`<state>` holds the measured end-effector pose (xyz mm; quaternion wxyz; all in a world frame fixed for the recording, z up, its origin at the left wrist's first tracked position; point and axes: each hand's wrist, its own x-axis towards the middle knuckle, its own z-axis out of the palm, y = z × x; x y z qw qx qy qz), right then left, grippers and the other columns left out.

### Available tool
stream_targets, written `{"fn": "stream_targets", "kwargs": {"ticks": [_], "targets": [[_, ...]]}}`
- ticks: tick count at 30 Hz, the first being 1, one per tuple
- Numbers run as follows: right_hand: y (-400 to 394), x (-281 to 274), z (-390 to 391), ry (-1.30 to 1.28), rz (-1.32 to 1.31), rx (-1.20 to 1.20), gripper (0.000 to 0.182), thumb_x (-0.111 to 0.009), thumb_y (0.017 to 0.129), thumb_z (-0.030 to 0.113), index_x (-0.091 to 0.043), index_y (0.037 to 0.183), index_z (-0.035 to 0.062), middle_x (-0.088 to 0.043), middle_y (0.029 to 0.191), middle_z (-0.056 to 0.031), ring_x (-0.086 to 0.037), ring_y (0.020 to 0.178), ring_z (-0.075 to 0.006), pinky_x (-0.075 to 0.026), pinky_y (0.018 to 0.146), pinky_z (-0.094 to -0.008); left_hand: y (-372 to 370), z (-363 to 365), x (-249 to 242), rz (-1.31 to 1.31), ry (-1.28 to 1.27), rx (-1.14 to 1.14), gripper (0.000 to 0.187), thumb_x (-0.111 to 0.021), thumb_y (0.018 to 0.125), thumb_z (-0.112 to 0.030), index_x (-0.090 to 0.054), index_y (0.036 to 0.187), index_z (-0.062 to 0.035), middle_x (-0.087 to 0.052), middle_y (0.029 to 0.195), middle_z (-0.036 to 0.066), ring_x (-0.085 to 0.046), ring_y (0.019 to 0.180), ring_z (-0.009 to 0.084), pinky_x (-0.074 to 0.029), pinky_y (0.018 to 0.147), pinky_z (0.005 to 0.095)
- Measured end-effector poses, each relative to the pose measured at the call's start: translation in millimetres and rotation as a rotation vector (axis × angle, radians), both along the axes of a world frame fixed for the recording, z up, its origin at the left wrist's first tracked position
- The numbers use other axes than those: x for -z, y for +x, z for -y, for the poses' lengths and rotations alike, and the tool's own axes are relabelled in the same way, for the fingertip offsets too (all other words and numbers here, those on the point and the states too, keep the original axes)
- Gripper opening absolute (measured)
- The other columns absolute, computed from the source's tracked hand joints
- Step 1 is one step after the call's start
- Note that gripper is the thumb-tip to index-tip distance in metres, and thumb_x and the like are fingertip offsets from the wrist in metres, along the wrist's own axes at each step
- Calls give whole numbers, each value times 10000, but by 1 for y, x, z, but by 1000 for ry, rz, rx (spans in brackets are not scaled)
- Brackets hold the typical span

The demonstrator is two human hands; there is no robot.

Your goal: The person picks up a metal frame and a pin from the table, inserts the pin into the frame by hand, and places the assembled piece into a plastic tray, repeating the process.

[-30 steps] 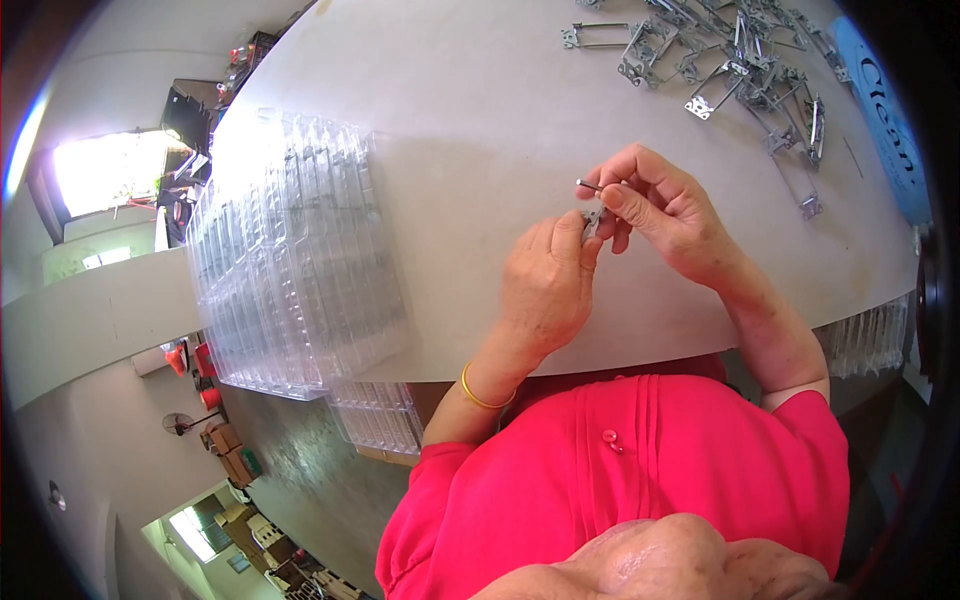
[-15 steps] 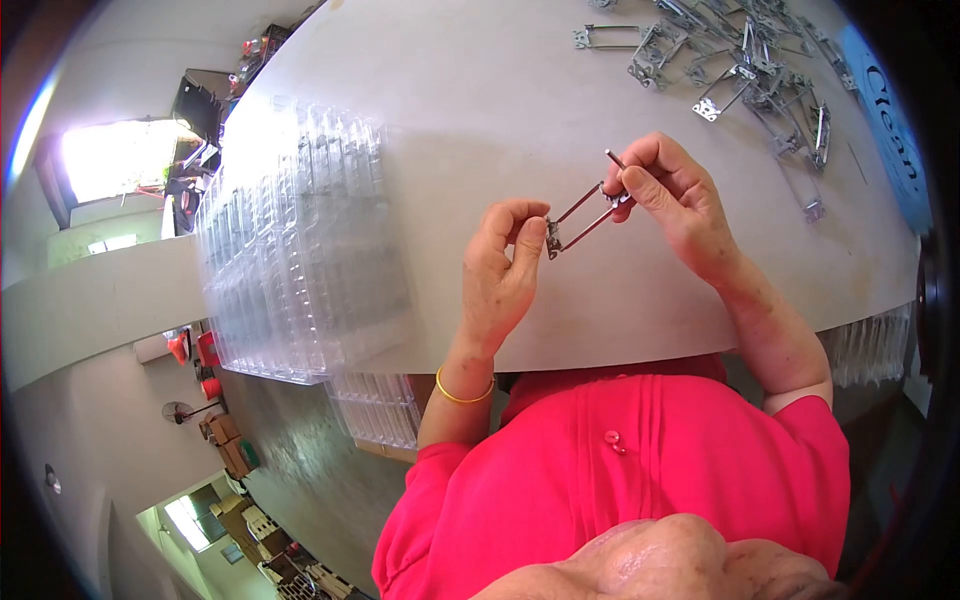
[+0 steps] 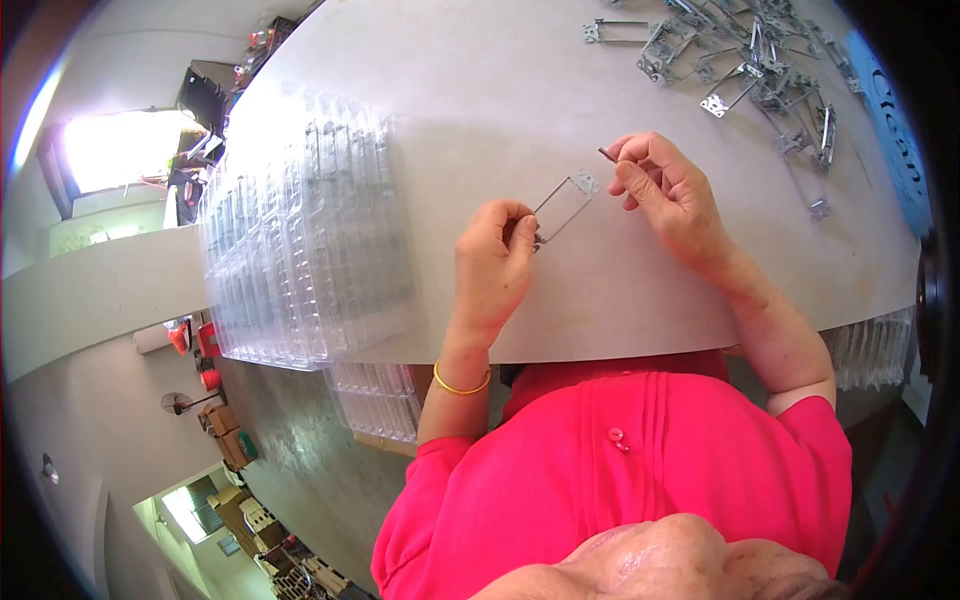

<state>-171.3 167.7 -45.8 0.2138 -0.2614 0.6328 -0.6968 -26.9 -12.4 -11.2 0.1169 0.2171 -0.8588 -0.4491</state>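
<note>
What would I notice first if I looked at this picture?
Probably the two hands in the middle: the left hand pinches one end of a thin metal frame, and the right hand holds a small pin. Then the bright pink shirt below, and the stack of clear plastic trays on the table's left.

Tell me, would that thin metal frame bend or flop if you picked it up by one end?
Probably not. The metal frame sticks straight out from the left hand, which pinches only one end, so it looks stiff. Being thin wire with an open middle, it is likely light. Frames like it lie tangled in the pile of metal frames, so it may snag on others.
</note>
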Motion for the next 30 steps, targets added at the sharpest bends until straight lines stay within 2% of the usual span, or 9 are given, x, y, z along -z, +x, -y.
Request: {"fn": "stream_targets", "kwargs": {"ticks": [4,8,11,13,15,18,23,28,30], "targets": [[-3,3,-1,52,1,-15,141,-603,1046,198,-593,1053,58,-634,910,-7,-636,797,-88,-516,676,-242,3,2,15,10,-255,54,102,-675,941,-35,-660,1004,43,-688,888,118,-642,755,152,-524,706,287],[-1,3,0,64,-5,-29,126,-593,1049,186,-598,1045,60,-625,883,-8,-631,786,-84,-505,665,-240,6,-4,16,-16,-209,-24,120,-673,945,-60,-668,1027,28,-689,904,132,-656,754,174,-533,708,311],[-3,2,2,106,10,-69,108,-586,1047,167,-609,1046,62,-617,859,-5,-620,763,-79,-491,648,-235,7,3,19,-1,-311,-42,124,-673,940,-83,-663,1010,19,-673,894,149,-667,746,230,-531,699,357],[-1,4,1,116,-9,-25,97,-584,1045,159,-616,1045,67,-617,852,-3,-606,739,-75,-477,632,-226,5,2,22,-8,-329,50,106,-664,931,-94,-647,953,9,-648,870,177,-653,753,326,-525,706,417],[0,6,1,108,-20,-23,99,-575,1049,154,-616,1054,64,-621,868,2,-597,728,-75,-467,622,-221,6,0,28,-44,-329,22,94,-658,913,-81,-618,906,4,-634,870,199,-629,787,393,-513,720,456],[-1,11,2,105,-39,-56,112,-556,1061,159,-611,1063,62,-624,897,-3,-589,730,-70,-464,628,-219,8,-3,29,-66,-382,-22,85,-649,911,-77,-608,900,-3,-630,877,199,-621,807,403,-504,724,470],[-7,16,-2,59,-35,-29,136,-529,1080,176,-590,1081,54,-626,946,-20,-556,723,-47,-451,634,-212,24,-15,2,-129,-224,108,85,-665,898,-50,-595,901,-2,-613,856,172,-627,800,367,-502,699,443],[-8,20,-1,38,-46,-9,149,-534,1082,195,-584,1071,54,-613,912,-19,-538,704,-47,-438,624,-205,53,-20,-48,-253,-191,159,98,-682,899,-28,-586,899,-6,-603,851,137,-612,762,323,-497,670,413],[-7,20,0,41,-36,13,176,-528,1084,227,-589,1073,62,-581,816,8,-524,669,-43,-430,595,-211,66,-18,-65,-300,-194,166,103,-688,900,-24,-587,902,-8,-601,853,128,-609,755,312,-497,666,405]]}}
